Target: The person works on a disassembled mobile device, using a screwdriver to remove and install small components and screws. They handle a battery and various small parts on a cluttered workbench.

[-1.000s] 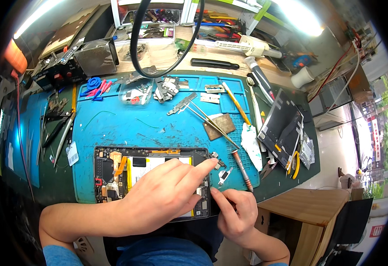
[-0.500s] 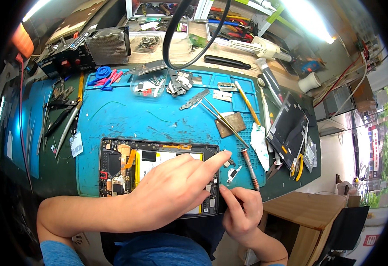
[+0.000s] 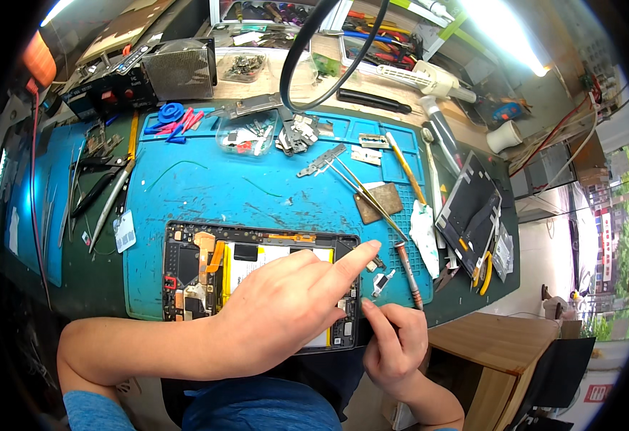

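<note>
Two hands are working over an opened tablet

The opened tablet [image 3: 243, 237] is lying at the near edge of the blue mat [image 3: 214, 194], in front of the person. Its insides are showing: a white battery [image 3: 261, 256] with yellow sides is filling the middle, and an orange ribbon [image 3: 216, 256] is running along the battery's left.

The left hand [image 3: 289, 294] is stretching across the tablet and covering much of the battery. Its index finger is pointing past the upper right corner, while the other fingers are bending under; whether they are holding anything, I cannot tell. The right hand [image 3: 395, 345] is curling its fingers just beside the tablet's right edge, with a fingertip meeting that edge; whether it is gripping something is hidden.

Near the left index fingertip, a small silvery part [image 3: 383, 281] is resting on the mat. A copper-coloured screwdriver [image 3: 408, 276] is lying to its right. Farther up, tweezers [image 3: 390, 221] are lying across a brown plate [image 3: 388, 195]. At the mat's far side, a clear box [image 3: 246, 133] is holding small pieces. Off to the right, a black panel [image 3: 472, 201] is leaning at a slant above yellow-handled pliers [image 3: 485, 273].
</note>
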{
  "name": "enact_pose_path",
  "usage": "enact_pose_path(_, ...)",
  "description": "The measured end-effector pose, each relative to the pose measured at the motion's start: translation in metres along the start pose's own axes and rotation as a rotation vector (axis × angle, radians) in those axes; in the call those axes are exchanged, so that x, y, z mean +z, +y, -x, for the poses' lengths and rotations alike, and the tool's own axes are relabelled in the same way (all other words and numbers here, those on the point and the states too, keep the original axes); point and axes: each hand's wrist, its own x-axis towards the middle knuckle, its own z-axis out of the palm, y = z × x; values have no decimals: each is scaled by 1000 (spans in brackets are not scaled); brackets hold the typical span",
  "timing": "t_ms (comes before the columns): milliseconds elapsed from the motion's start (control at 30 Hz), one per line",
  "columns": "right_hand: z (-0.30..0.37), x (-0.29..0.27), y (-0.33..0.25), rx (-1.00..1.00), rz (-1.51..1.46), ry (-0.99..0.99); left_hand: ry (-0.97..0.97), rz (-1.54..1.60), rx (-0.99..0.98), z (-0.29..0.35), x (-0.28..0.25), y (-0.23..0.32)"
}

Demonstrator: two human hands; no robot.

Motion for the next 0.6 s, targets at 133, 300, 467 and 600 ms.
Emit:
enact_pose_path(133,-3,-3,3,-67,-50,-47,-11,-5,-19,1,0,-1)
enact_pose_path(300,-8,-7,1,-91,14,-127,-6,-13,-2,0,1,-2)
enact_pose_path(467,-10,-9,1,-96,28,-147,-20,-5,1,0,-1,-2)
enact_pose_path(600,-12,-11,-2,-94,57,-158,-9,0,-6,1,0,0)
